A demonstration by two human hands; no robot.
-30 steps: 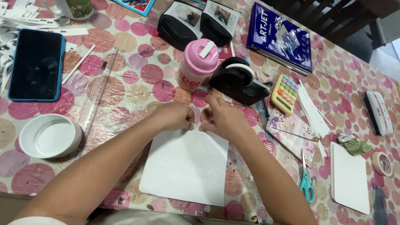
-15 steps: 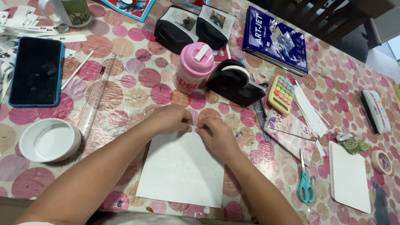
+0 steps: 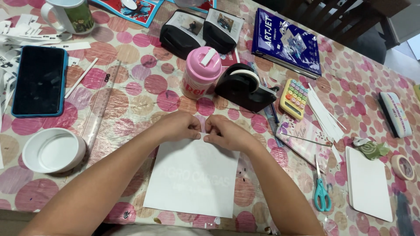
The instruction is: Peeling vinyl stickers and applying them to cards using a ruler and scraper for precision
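We see both hands meeting at the far edge of a white sheet of paper (image 3: 192, 179) that lies flat on the dotted tablecloth (image 3: 144, 94). We take the sheet as our landmark. The left hand (image 3: 177, 126) rests at the sheet's far edge, left of its middle, with its fingers curled together and the tips turned toward the other hand. The right hand (image 3: 227, 133) sits just beside it at the same edge, fingers bent and bunched, the thumb and forefinger pressed down at the paper's rim. Between the two sets of fingertips we make out a small pale bit, possibly tape or the paper's own edge; we cannot tell which, nor whether either hand truly pinches it. The rest of the sheet stretches from the fingers back toward the person, uncovered, between the two forearms.

Beyond the sheet, just past the hands, stands a pink lidded cup (image 3: 200, 72), and beside that cup a black tape dispenser (image 3: 245, 85). To the left of the sheet lies a clear ruler (image 3: 101, 105), and further left a white round lid (image 3: 52, 150) and a dark phone in a blue case (image 3: 39, 81). To the right of the sheet we find a floral notebook (image 3: 306, 137), teal-handled scissors (image 3: 321, 194) and a white board (image 3: 368, 183). A small pastel calculator (image 3: 294, 98) sits beyond the notebook, well apart from the sheet.
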